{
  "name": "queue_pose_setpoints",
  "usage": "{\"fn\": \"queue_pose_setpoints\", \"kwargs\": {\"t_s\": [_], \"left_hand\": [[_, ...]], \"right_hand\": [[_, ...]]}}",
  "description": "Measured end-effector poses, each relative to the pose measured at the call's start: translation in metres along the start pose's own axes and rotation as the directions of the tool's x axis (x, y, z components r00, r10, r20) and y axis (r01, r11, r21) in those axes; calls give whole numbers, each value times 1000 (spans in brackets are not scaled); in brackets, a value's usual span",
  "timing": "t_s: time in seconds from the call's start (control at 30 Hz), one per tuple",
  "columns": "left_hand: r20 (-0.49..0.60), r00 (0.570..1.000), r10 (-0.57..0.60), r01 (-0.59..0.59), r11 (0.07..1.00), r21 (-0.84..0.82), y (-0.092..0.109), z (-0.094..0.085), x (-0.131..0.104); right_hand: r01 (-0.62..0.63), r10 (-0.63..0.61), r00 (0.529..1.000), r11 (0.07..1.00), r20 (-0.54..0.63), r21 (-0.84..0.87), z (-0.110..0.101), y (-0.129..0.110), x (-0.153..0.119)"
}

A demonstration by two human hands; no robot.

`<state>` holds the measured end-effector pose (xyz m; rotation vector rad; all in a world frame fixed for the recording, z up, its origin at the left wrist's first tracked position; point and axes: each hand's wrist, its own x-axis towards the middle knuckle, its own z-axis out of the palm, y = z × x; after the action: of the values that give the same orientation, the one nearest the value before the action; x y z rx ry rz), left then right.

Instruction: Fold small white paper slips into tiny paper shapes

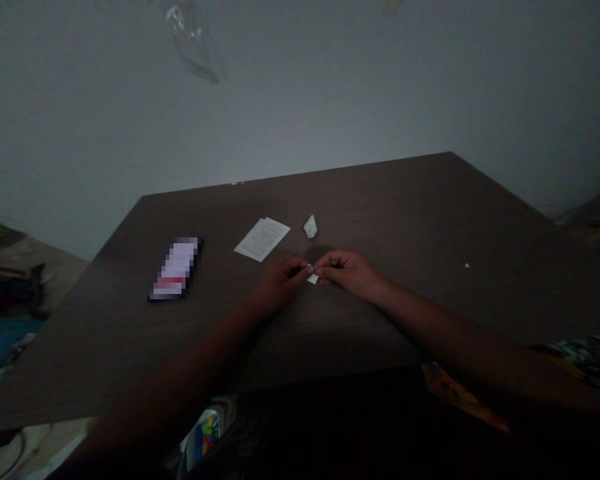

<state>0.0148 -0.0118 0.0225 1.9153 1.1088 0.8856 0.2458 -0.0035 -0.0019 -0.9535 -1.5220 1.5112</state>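
Two hands pinched one tiny piece of paper over the tabletop.

The left hand [280,280] and the right hand [347,270] met, and their fingers [325,270] were pressed together on the small white paper [313,279], low over the brown tabletop [430,220]. It was too small to tell which way it pointed. Behind it lay one flat paper sheet [263,239], long side running back and right, one folded paper lump [311,227], and one phone [176,269] at the left.
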Motion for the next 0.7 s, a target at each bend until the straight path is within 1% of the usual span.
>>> {"fn": "queue_pose_setpoints", "kwargs": {"t_s": [0.13,0.3,0.43,0.57,0.63,0.7], "left_hand": [[-29,999,-19,20,999,26,-1,2,-1],[-71,997,-43,46,998,40,-4,6,-2],[-74,996,-54,58,997,47,-6,9,-2],[-21,997,-75,75,997,32,-5,7,-3],[30,997,-77,77,997,11,-3,5,-3],[99,992,-85,91,994,-59,-2,4,-4]], "right_hand": [[-15,16,1000,1000,27,-13,1,0,1],[10,-6,996,999,90,-50,2,-1,0],[-6,11,997,998,75,-65,3,-3,-2],[-50,55,997,995,56,-89,5,-8,-3],[-64,69,997,994,45,-94,5,-9,-3],[-65,68,997,994,32,-84,4,-10,-3]]}}
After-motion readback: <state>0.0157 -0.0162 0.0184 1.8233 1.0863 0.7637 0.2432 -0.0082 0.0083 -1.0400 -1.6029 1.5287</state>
